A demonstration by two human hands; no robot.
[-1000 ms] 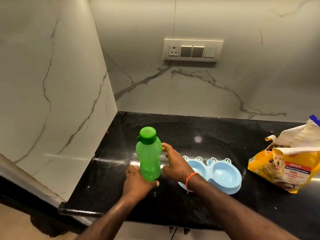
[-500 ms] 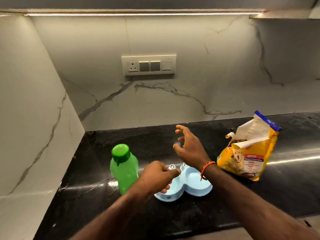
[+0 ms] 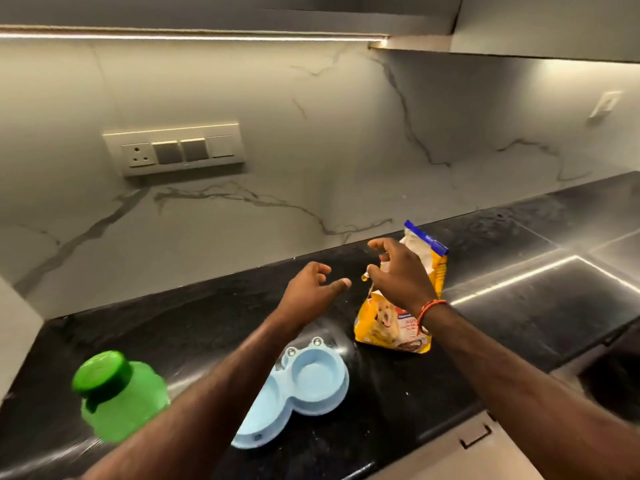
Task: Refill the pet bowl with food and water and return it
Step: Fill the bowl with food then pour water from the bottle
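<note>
A light blue double pet bowl lies on the black counter, both cups empty. A green bottle with a green cap stands at the lower left, cap on. A yellow pet food bag with a dog picture stands open behind the bowl. My right hand hovers at the bag's torn top, fingers spread and curled, touching or almost touching the white inner flap. My left hand is in the air just left of the bag, fingers apart, holding nothing.
A marble wall with a switch and socket panel rises behind the counter. A dark sink sits at the right edge. A drawer front with a handle lies below the counter edge.
Both hands left the bottle and bowl and moved right and away toward the food bag. The view swung right, so the bottle now sits at the lower left.
</note>
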